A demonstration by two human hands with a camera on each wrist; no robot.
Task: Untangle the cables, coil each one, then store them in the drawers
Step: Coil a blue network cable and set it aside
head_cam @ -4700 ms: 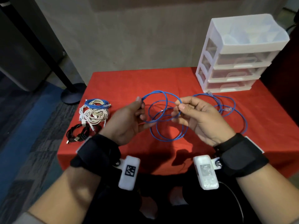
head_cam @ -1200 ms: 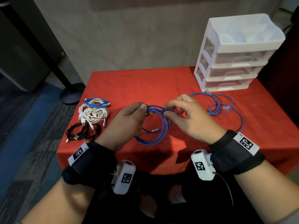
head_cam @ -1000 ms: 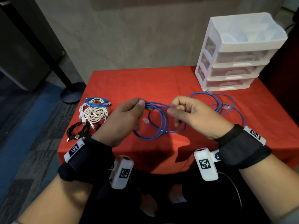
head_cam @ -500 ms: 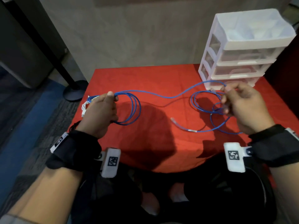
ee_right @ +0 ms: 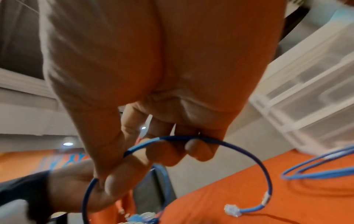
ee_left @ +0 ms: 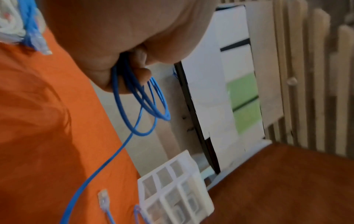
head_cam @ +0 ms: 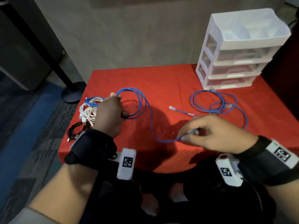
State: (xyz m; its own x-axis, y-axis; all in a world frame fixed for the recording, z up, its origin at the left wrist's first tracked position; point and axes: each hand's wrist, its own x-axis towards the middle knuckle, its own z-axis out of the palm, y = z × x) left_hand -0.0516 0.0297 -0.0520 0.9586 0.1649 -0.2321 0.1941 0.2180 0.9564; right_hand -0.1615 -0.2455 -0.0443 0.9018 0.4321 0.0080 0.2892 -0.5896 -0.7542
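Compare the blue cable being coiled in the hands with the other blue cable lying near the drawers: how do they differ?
The held cable is gathered in neat loops by the left hand; the loose cable sprawls in uneven loops. The held one's tail runs through the right hand; the loose one lies untouched on the table. Both are thin and blue.

On my head view I see bare forearms, each bound at the wrist by a wide black fabric strap. Under the left wrist sits a small white plastic camera block with a square black-and-white coded marker on its face. The right wrist carries a matching white plastic block with its own marker and a dark round spot at its top, and a thin black wire trails from it. The right strap also bears a white tag printed with another coded marker. Dark clothing covers the lap.
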